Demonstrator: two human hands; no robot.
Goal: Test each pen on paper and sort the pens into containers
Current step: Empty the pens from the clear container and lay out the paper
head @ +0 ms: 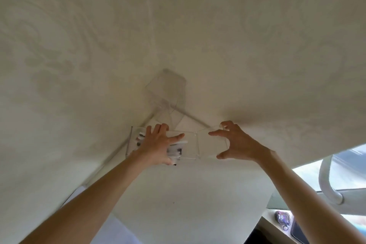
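I count three clear containers on the cream patterned tablecloth (79, 45). The left container (190, 146) and the right container (210, 144) stand wall to wall. The far container (166, 93) sits tilted, a little beyond them. The pens (174, 153), white barrels with dark ends, lie bundled in the left container. I cannot count them under my palm.

My left hand (156, 145) lies flat on those pens with its fingers straight and spread. I cannot tell whether it grasps any.

My right hand (237, 141) is arched wide over the right container and grips it, thumb at the near wall and a fingertip at the far corner.

One sheet of paper (178, 194) lies under my arms, and its far corner reaches between the containers.

Open cloth stretches away ahead and to both sides. The table's edge curves in at my lower right. Past it are one white curved rail (324, 180) and one phone (283, 219).
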